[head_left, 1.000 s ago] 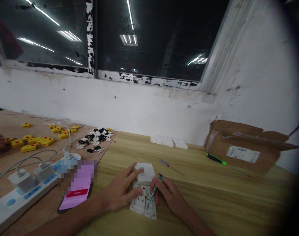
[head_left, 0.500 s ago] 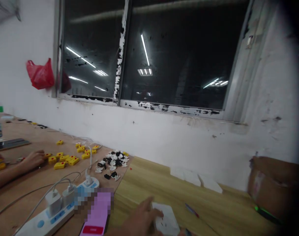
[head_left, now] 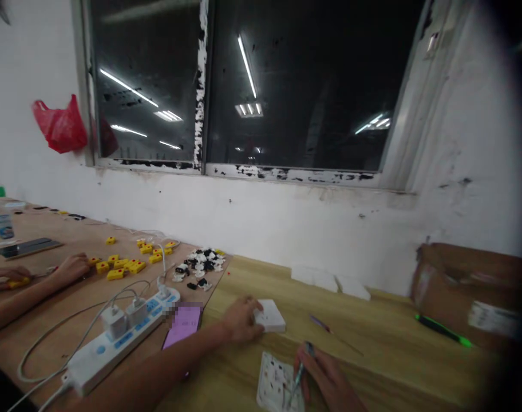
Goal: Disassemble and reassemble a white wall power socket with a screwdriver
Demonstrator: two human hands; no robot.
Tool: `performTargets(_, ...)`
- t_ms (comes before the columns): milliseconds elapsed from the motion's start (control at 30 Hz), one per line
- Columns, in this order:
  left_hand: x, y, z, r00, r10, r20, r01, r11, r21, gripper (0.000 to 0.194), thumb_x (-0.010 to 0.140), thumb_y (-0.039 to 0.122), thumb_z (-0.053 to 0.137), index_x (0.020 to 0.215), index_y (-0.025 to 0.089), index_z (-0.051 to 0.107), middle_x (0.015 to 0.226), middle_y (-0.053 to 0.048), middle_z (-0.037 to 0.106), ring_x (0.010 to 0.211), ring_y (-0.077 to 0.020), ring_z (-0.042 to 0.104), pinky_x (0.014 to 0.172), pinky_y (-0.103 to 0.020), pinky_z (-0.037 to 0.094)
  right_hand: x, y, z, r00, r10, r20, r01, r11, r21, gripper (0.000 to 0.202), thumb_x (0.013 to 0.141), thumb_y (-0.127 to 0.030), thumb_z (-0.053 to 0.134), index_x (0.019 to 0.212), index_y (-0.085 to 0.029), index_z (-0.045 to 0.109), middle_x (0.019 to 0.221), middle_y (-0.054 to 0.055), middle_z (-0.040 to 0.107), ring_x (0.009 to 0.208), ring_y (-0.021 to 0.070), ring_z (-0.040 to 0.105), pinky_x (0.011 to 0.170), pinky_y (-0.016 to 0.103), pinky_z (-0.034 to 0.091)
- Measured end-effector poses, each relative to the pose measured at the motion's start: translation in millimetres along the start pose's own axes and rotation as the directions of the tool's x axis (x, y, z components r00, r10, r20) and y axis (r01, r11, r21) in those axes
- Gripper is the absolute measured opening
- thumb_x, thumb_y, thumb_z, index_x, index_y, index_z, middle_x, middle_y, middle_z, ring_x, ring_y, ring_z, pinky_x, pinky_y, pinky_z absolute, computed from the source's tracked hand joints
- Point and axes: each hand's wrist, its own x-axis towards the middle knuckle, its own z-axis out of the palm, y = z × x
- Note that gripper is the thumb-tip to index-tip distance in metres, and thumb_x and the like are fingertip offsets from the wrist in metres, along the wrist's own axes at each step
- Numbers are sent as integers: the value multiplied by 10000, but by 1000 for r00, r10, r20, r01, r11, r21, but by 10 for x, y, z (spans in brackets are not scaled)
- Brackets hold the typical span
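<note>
Open white socket plate: slip and drift risks under the driver

Open plate [head_left: 272, 375] lies on the wood tabletop [head_left: 248, 277], inner side up, near edge of frame. Likely trouble: the driver [head_left: 301, 371] could skid off and mar the plate or dislodge small inner parts, if its tip is poorly seated. The plate might also slide under pressure, since the left hand [head_left: 241, 320] does not brace it. Tip contact: cannot tell, blurred.

Relative to fingers: plate sits just left of the right hand [head_left: 329, 380], whose fingers are closed around the driver, slanting down over the plate's right side. Left fingers lie well apart from it, beyond, spread across the left end of a white socket block [head_left: 275, 317] and touching it; gripping or merely resting, cannot tell.
</note>
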Motion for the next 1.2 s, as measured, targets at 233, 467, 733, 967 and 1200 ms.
performTargets(233, -553, 141, 100, 951, 271, 149, -255, 960, -118, 717, 849, 501, 635, 1458, 267, 337, 1553, -71, 322, 1398, -261, 355, 1161, -404, 302, 52, 75, -30, 999, 18, -51, 8, 882, 472, 499, 812, -656, 585, 757, -160, 607, 610, 7, 629, 459, 142, 582, 457, 257, 464)
performTargets(467, -617, 109, 397, 925, 340, 171, -341, 940, -25, 896, 735, 561, 728, 1473, 253, 324, 1424, -114, 463, 1296, -315, 441, 1116, -474, 340, 45, 114, -86, 985, -22, -169, 97, 889, 447, 450, 849, -600, 600, 834, -151, 624, 644, 5, 641, 524, 139, 612, 545, 262, 495)
performTargets(733, -536, 108, 441, 923, 362, 126, -362, 932, -29, 858, 711, 585, 744, 1430, 290, 381, 1337, -86, 504, 1211, -299, 473, 1057, -469, 380, -7, 62, -51, 983, -147, -111, 169, 959, 226, 424, 949, -549, 466, 826, -164, 591, 622, 7, 620, 560, 158, 613, 603, 284, 474)
performTargets(967, -548, 160, 405, 915, 391, 94, -384, 919, -83, 812, 659, 571, 775, 1361, 283, 489, 1231, -80, 554, 1141, -312, 498, 1013, -465, 400, 112, -252, -143, 969, -188, 161, 211, 967, -146, 387, 981, -484, 425, 803, -178, 581, 692, 16, 611, 675, 172, 596, 654, 288, 464)
performTargets(1200, -545, 131, 376, 932, 351, 93, -345, 936, -74, 762, 669, 614, 735, 1328, 296, 526, 1242, -77, 541, 1109, -322, 511, 998, -475, 414, 323, -708, -266, 844, -83, 530, 336, 852, -402, 244, 948, -391, 522, 861, -216, 668, 802, 23, 654, 735, 182, 581, 642, 278, 430)
